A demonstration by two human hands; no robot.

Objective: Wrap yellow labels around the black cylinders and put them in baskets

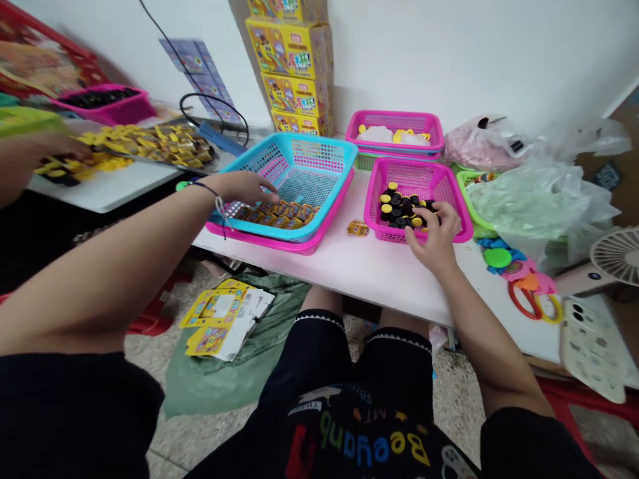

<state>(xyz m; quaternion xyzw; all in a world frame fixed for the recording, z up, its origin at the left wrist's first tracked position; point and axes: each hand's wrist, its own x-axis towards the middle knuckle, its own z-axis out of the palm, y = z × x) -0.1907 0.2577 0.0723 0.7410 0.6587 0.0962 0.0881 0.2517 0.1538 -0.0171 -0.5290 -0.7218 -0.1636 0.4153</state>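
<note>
My left hand (244, 188) is over the near left side of a blue basket (344, 152), its fingers loosely stretched with nothing seen in them. Inside that basket, small wrapped pieces with orange-and-yellow printing (287, 214) lie in rows along the near side. The blue basket sits in a pink one (304, 247). My right hand (438, 238) reaches over the near rim of a smaller pink basket (462, 199), thumb and fingers apart. Its fingertips are at a pile of small black pieces with yellow caps (397, 206); whether they touch any is unclear. One wrapped piece (357, 228) lies between the baskets.
At left, another person's hand (70, 148) is among yellow and black pieces beside a tray of wrapped pieces (164, 143). Yellow boxes (287, 50) stack against the wall. Plastic bags (544, 199), a fan (616, 256) and a phone (592, 346) are at right. Flattened cartons (222, 316) lie below.
</note>
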